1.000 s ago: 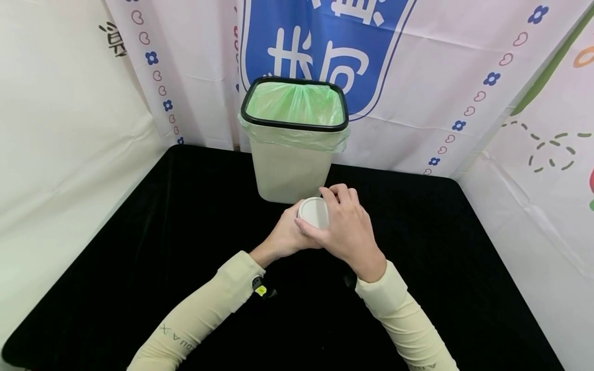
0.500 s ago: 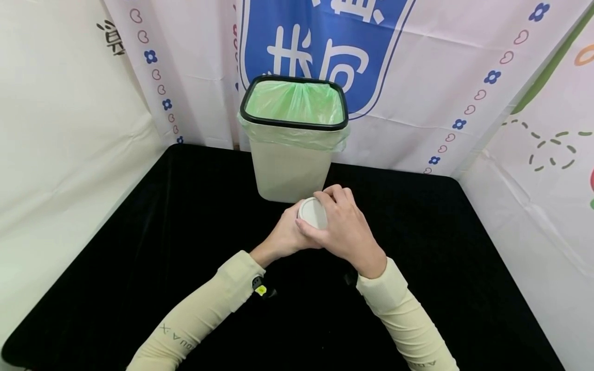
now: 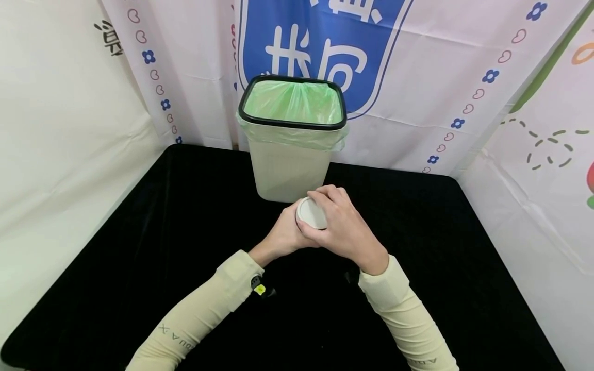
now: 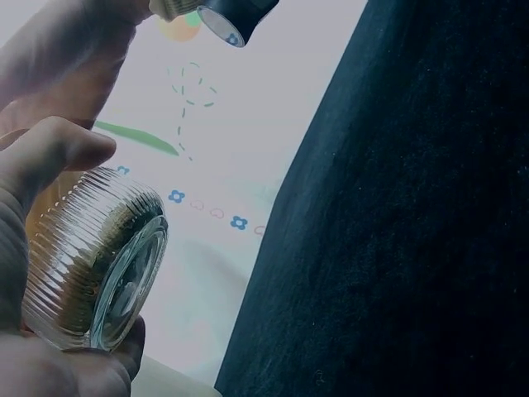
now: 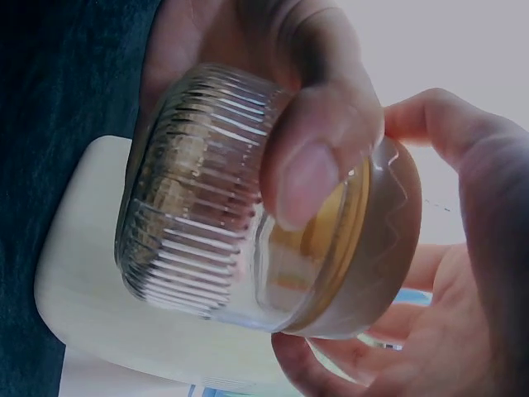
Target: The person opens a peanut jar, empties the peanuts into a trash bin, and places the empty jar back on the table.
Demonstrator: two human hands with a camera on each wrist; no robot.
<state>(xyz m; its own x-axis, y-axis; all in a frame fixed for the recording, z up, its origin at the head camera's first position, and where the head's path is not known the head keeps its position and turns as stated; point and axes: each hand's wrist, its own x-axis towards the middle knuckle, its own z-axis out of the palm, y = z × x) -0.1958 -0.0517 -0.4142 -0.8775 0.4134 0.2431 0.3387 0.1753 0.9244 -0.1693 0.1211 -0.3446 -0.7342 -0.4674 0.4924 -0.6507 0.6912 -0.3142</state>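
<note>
A ribbed clear glass jar [image 5: 198, 182] is held tilted in front of the bin, with some brownish contents at its base end. My left hand [image 3: 284, 229] grips the jar's body, its thumb pressing the side in the right wrist view. On the jar sits a white lid [image 3: 312, 213], with a wavy line round its side. My right hand [image 3: 345, 226] holds this lid, fingers and thumb curled round its rim. From the head, both hands hide the glass body, while the left wrist view shows its round bottom.
A whitish waste bin [image 3: 290, 170] with a black rim and green liner bag stands just beyond the hands. Black cloth [image 3: 185, 221] covers the table. A printed curtain [image 3: 394, 103] hangs behind the bin.
My right hand has turned slightly counterclockwise on the lid, its fingers shifting left across the top. The left hand stays round the jar, nearly still.
</note>
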